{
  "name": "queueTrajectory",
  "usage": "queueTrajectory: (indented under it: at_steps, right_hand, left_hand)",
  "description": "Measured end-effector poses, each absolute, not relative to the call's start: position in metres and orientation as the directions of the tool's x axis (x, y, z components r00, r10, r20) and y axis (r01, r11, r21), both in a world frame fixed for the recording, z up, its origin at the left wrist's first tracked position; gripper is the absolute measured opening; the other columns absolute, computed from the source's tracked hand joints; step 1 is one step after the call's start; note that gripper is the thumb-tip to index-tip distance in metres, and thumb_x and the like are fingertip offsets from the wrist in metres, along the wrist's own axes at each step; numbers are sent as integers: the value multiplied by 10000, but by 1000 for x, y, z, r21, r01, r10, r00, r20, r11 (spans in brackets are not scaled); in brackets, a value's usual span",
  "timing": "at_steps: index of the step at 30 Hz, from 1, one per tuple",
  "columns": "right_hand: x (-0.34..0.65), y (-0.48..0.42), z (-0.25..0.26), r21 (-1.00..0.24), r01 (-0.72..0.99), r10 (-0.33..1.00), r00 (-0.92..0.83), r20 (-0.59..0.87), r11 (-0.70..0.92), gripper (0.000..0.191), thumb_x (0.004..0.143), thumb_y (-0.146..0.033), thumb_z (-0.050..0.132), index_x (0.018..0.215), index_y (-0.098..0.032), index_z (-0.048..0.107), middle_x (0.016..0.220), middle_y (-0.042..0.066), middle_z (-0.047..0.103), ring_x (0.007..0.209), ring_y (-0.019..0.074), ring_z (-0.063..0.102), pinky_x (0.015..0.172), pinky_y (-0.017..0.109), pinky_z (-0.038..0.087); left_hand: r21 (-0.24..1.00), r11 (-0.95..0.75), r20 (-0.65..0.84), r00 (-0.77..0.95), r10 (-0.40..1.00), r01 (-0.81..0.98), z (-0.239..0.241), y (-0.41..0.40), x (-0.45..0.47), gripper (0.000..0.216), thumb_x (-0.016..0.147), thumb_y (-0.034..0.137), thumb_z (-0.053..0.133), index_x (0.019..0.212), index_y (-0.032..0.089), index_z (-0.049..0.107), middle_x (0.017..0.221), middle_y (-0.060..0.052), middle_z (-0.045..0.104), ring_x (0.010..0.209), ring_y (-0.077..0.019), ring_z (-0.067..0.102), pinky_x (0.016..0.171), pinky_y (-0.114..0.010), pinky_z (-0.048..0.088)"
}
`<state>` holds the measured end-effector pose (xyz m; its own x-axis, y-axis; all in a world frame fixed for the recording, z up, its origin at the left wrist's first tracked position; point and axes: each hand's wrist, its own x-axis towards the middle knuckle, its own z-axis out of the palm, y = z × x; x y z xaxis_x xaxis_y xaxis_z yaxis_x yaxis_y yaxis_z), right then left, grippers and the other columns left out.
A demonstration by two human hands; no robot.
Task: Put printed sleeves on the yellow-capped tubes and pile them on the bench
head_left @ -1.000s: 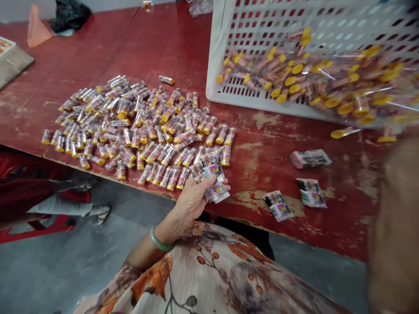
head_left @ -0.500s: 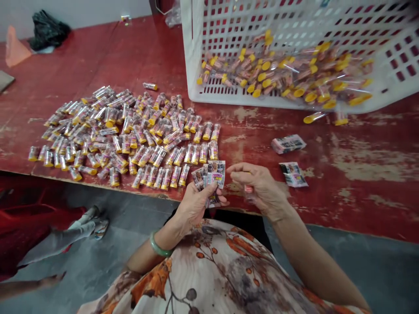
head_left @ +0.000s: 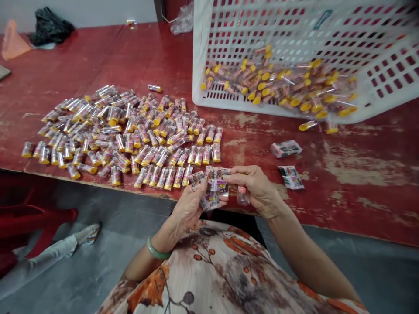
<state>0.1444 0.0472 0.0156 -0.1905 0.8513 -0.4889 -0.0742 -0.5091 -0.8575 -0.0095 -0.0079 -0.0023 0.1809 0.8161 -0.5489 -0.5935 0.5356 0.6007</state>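
Observation:
In the head view, my left hand point(head_left: 187, 206) grips a few small printed packets point(head_left: 211, 201), fanned out at the table's front edge. My right hand point(head_left: 260, 194) pinches the upper right corner of one of them between thumb and forefinger. Tucked under its curled fingers is a small clear tube point(head_left: 243, 198) with a reddish top. A bundle of printed packets point(head_left: 286, 148) and a flat printed packet point(head_left: 291, 178) lie to the right. Left of my hands spreads a large heap of clear tubes with yellow caps point(head_left: 131, 122); the nearest ones stand in rows.
A white plastic crate point(head_left: 198, 83) lies tipped at the back right, with yellow-capped tubes inside and a couple point(head_left: 308, 125) at its lip. A black plastic bag point(head_left: 50, 27) sits far left. Another person's leg point(head_left: 46, 261) shows at lower left.
My right hand has moved left and now pinches a packet held in my left hand. The packets are more spread out. The view has shifted slightly.

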Motion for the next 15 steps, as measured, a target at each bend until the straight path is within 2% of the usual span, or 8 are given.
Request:
queueTrajectory:
  at_steps: [4,8,11,13,15]
  right_hand:
    - [146,47,13,-815,-148,818,-256,-516,-560,274,488,-310,813,514,-153,591,428,-51,484,345,21,301,332,165,208]
    - [144,44,12,-810,-187,819,-286,-497,-556,250,515,-319,793,576,-157,613,515,-21,568,408,63,448,395,187,337]
    - [141,42,10,-812,-192,822,-295,-488,-551,250,517,-322,781,563,-153,603,478,-36,539,394,57,427,397,185,321]
    - [140,41,8,-825,-189,834,-287,-471,-532,254,523,-332,772,547,-150,595,444,-51,504,369,40,370,376,176,269]
    - [140,39,7,-854,-173,858,-265,-439,-491,258,542,-347,762,550,-149,598,435,-60,487,365,32,340,371,171,245]
  left_hand:
    - [572,508,-542,167,823,-644,-8,-6,-13,284,703,345,764,901,154,693,848,-55,738,706,-187,689,700,-348,582]
    - [522,461,-584,92,807,-718,-8,-2,-13,267,642,242,814,862,156,689,838,-21,725,732,-136,664,728,-282,560]
    - [520,438,-588,65,806,-734,-3,0,-10,292,599,276,843,801,160,668,676,31,653,574,-71,579,576,-192,508]
    - [560,456,-568,81,819,-692,1,1,-9,316,562,276,862,748,158,634,584,65,572,473,-38,481,447,-154,410]
    - [627,488,-556,90,826,-607,3,1,-8,336,537,240,872,715,151,602,536,83,511,427,-22,406,394,-148,329]
